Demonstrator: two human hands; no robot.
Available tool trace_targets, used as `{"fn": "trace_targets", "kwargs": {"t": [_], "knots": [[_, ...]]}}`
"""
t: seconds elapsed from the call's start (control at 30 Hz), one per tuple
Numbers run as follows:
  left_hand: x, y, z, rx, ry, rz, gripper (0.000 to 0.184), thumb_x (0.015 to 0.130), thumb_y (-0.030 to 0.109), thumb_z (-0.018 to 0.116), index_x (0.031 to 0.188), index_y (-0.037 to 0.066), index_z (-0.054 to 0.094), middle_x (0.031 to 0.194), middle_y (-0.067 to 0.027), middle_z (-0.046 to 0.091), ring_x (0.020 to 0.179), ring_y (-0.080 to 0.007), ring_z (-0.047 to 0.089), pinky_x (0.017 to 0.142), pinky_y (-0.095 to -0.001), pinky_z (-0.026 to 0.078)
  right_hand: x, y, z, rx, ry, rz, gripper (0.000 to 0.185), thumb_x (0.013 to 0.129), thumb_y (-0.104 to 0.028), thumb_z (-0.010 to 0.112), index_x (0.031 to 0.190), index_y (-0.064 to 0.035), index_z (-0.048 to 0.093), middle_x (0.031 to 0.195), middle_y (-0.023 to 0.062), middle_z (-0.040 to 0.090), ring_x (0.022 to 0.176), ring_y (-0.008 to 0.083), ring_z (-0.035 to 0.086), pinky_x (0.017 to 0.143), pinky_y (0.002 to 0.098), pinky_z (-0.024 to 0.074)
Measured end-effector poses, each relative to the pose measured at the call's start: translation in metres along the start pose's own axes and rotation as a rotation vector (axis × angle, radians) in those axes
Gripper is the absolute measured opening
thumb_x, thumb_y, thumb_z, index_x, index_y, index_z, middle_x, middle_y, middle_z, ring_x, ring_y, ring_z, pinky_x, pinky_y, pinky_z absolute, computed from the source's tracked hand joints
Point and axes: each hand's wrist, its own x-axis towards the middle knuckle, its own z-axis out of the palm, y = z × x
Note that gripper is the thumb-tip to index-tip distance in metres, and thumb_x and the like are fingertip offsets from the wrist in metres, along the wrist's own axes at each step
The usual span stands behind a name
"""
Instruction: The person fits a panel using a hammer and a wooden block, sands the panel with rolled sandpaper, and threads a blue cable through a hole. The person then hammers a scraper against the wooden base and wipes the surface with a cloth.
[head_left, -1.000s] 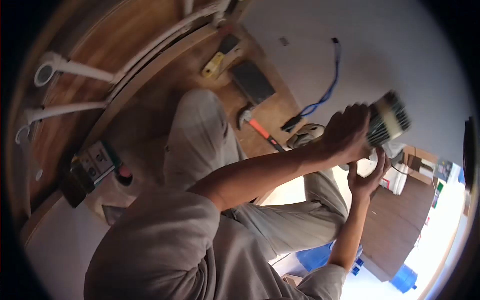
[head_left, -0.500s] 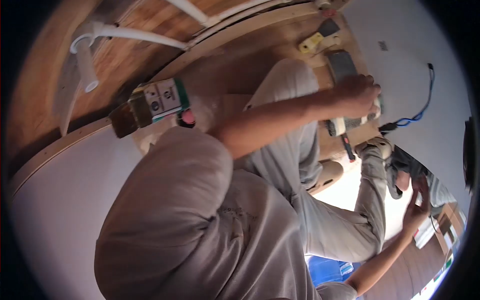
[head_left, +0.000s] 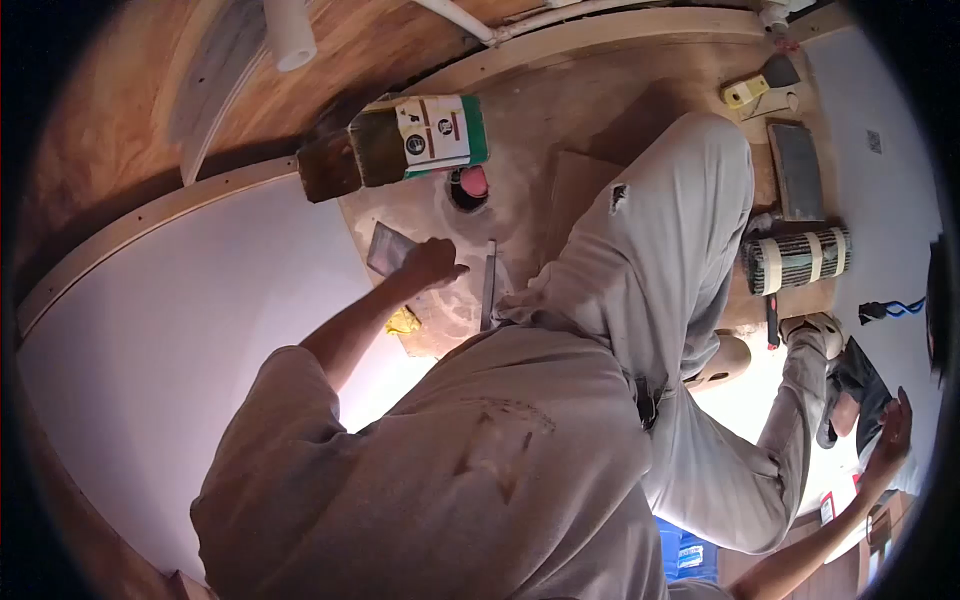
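My left hand (head_left: pixel 432 264) is over the wooden board with its fingers closed on a flat grey plate (head_left: pixel 389 249), whose far part sticks out past the knuckles. Right of it lies a narrow grey strip (head_left: pixel 489 285); a crumpled yellow scrap (head_left: pixel 402 321) is below the wrist. Above stands a dark round opening or cup (head_left: pixel 467 194) with something pink in it, beside a brown carton (head_left: pixel 385 145) with a white and green label. Out at the right, my right hand (head_left: pixel 888 447) has its fingers stretched out near the white panel and holds nothing visible.
Across my bent leg lie a dark striped bundle with cream bands (head_left: pixel 800 262), a grey slab (head_left: pixel 797 170), a yellow-handled scraper (head_left: pixel 750 92) and a black-red handle (head_left: pixel 772 320). White pipes (head_left: pixel 455 18) run along the top. A blue cable (head_left: pixel 905 308) hangs at right.
My left hand has left the striped bundle and swung across to the left side of the board, onto the grey plate. The view has shifted. My right hand stays out at the right.
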Motion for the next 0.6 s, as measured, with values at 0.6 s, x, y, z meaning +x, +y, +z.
{"fn": "trace_targets", "kwargs": {"t": [0.6], "knots": [[-0.045, -0.144, 0.222, -0.84, -0.113, -0.645, 0.064, 0.082, 0.037, 0.079, 0.119, -0.008, 0.052, 0.095, -0.0228, 0.069, 0.065, -0.0299, 0.072, 0.05, -0.0368, 0.062, 0.008, -0.018, 0.01, 0.029, -0.124, 0.011, 0.036, 0.103, -0.024, 0.053, 0.133, -0.0046, 0.059, 0.113, 0.0057, 0.068, 0.086, 0.0144, 0.059, 0.078, 0.0283, 0.0488]]}}
